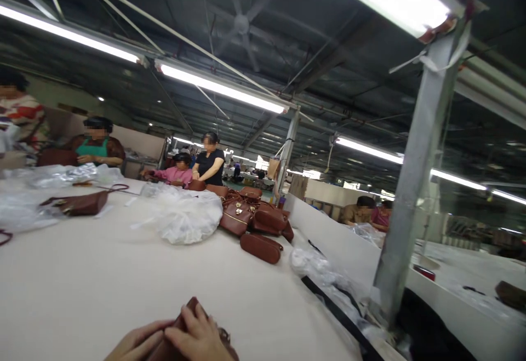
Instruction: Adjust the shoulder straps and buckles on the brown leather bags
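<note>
A brown leather handbag (164, 350) is at the bottom edge of the view, partly cut off and partly covered by my hands. My left hand (137, 342) holds its left side, fingers laid along the leather. Over the top and right side, my right hand (199, 334) grips the bag with bent fingers. A bit of metal hardware shows just right of that hand. Much of the bag lies below the frame.
A pile of brown handbags (250, 216) sits farther up the white table (102, 279), beside crumpled white plastic (184, 216). Another bag (86, 203) lies left. A low partition, black strap (337, 311) and grey post (419, 169) stand right. Several people work beyond.
</note>
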Demonstrator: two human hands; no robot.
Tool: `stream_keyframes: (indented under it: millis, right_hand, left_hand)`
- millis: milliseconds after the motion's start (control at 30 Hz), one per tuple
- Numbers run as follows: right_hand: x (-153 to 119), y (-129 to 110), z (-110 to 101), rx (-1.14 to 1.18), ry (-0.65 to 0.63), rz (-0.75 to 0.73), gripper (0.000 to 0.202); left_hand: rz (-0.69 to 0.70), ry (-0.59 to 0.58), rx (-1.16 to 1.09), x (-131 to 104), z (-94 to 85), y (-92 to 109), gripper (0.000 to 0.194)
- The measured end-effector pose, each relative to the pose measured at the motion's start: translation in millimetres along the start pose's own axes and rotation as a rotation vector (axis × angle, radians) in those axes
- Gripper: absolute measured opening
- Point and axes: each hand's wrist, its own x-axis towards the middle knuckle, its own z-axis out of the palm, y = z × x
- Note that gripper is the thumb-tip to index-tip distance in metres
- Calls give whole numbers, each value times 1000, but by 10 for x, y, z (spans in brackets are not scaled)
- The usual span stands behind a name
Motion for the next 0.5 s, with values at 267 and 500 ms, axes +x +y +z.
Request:
stream_keyframes:
  millis: [267, 500]
  right_hand:
    - [61, -123, 60, -160, 304, 193, 45]
    - [-30, 218, -43, -286, 399, 418, 27]
  left_hand:
    - [-106, -141, 442, -330, -76, 779, 47]
    - [-129, -16, 612, -555, -12, 1130, 34]
